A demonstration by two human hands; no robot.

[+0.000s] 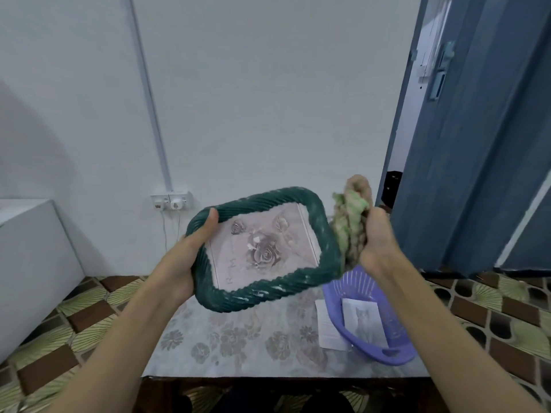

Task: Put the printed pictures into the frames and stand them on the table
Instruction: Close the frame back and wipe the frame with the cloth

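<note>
A dark green picture frame with a twisted rope pattern is held tilted above the table, showing a grey rose print inside. My left hand grips its left edge, thumb on the front rim. My right hand holds a bunched green and beige cloth against the frame's right edge. A printed picture of a cat lies in a purple plastic basket on the table. A white sheet of paper lies partly under the basket.
The table has a grey floral cover and stands against a white wall with a socket. A blue door is at the right, a white box-like surface at the left. Patterned floor surrounds the table.
</note>
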